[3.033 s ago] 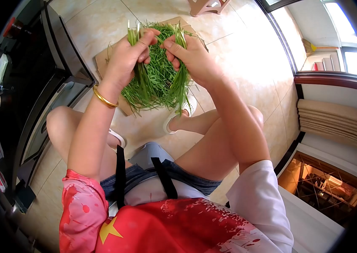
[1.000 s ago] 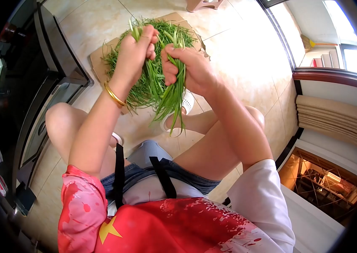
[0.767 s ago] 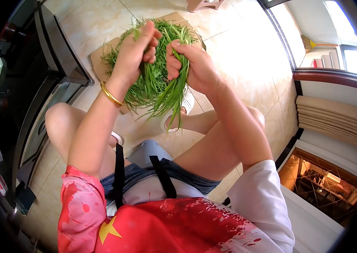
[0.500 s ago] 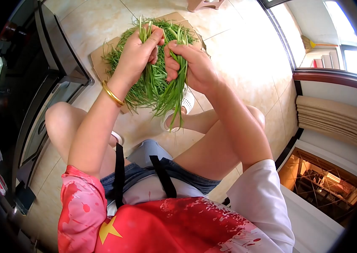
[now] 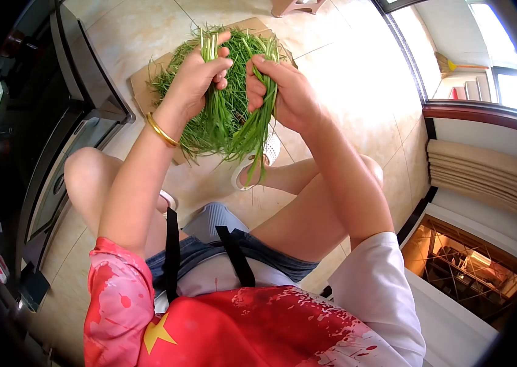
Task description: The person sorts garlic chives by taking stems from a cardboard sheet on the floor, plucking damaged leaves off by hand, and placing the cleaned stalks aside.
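A pile of long, thin green stalks (image 5: 234, 92) lies on flattened brown cardboard (image 5: 143, 92) on the floor, beyond my feet. Above its left part, my left hand (image 5: 200, 76) is closed round a small bunch of stalks, pale ends up and green leaves hanging down. My right hand (image 5: 286, 88) grips a thicker bunch (image 5: 255, 131), whose leaves hang toward my foot. The two hands are apart, with a narrow gap between them. A gold bangle (image 5: 162, 130) circles my left wrist.
A dark cabinet (image 5: 84, 79) stands at the left, with small items on it. Beyond the cardboard is the foot of a pinkish stool (image 5: 298, 7). A white perforated shoe (image 5: 270, 148) is near the pile. A grey-blue seat (image 5: 215, 220) shows between my thighs.
Over the last second, my right hand has shifted slightly right and away from my left. My left hand loosened briefly, then closed round its stalks again, their pale ends now more upright.
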Available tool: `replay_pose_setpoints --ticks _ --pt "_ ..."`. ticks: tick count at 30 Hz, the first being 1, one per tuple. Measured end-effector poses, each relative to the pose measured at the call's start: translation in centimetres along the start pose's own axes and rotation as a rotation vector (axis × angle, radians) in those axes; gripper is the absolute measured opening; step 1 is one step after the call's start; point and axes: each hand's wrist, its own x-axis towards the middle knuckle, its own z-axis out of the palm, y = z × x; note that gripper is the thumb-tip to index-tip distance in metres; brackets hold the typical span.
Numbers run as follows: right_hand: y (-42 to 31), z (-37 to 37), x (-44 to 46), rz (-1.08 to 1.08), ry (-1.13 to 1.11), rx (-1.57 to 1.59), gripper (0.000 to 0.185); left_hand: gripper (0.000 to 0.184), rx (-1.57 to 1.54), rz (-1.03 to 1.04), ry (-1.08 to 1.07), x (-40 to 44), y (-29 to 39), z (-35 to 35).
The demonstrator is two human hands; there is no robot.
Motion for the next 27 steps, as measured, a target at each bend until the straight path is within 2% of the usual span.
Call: replay_pose_setpoints --ticks 2,3,5,8,9,10,12,14,16,17,19,22,24,27 --pt "0.1 -0.1 0.2 -0.005 -0.006 -0.006 0.026 0.037 -0.157 -0.14 -0.147 -0.3 1.2 0.2" --pt "0.2 -0.2 0.3 0.016 0.013 -0.028 0.026 0.037 -0.157 -0.14 -0.147 -0.3 1.2 0.2" --pt "0.2 -0.1 0.4 0.035 0.03 -0.051 0.027 0.035 -0.13 -0.193 -0.283 -0.4 1.3 -0.1" --pt "0.0 0.2 0.4 0.057 -0.007 -0.166 0.03 0.037 -0.119 -0.16 -0.188 -0.2 0.5 -0.8" --pt "0.1 0.1 0.4 0.056 0.008 -0.182 0.033 0.034 -0.138 -0.045 -0.194 0.2 0.4 -1.3" --pt "0.2 0.1 0.4 0.054 0.024 -0.198 0.037 0.034 -0.138 -0.045 -0.194 0.5 0.3 -1.8" --pt "0.0 -0.2 0.3 0.059 0.035 -0.221 0.035 0.03 -0.238 0.032 -0.091 0.8 0.5 -2.9" --pt "0.0 -0.5 0.2 0.063 0.041 -0.244 0.033 0.026 -0.294 0.043 -0.074 0.7 1.0 -3.9" --pt "0.2 -0.9 0.4 0.044 0.133 -0.293 0.033 0.023 -0.612 0.002 -0.059 0.8 1.5 -5.0" --pt "0.6 -1.6 0.8 0.044 0.131 -0.292 0.033 0.021 -0.651 0.028 -0.068 0.9 1.7 -5.6" --pt "1.2 -2.4 1.4 -0.186 0.304 -0.567 0.031 0.02 -0.637 0.045 -0.077 0.9 1.8 -7.1" --pt "0.6 -2.3 1.3 -0.195 0.299 -0.509 0.031 0.02 -0.644 0.047 -0.088 0.5 1.9 -6.9" --pt "0.2 -1.2 0.9 -0.138 0.242 -0.468 0.029 0.02 -0.601 0.014 -0.225 0.4 1.8 -6.4" --pt "-0.2 1.1 0.4 -0.074 0.178 -0.43 0.027 0.021 -0.545 -0.042 -0.183 -0.2 2.0 -5.1"
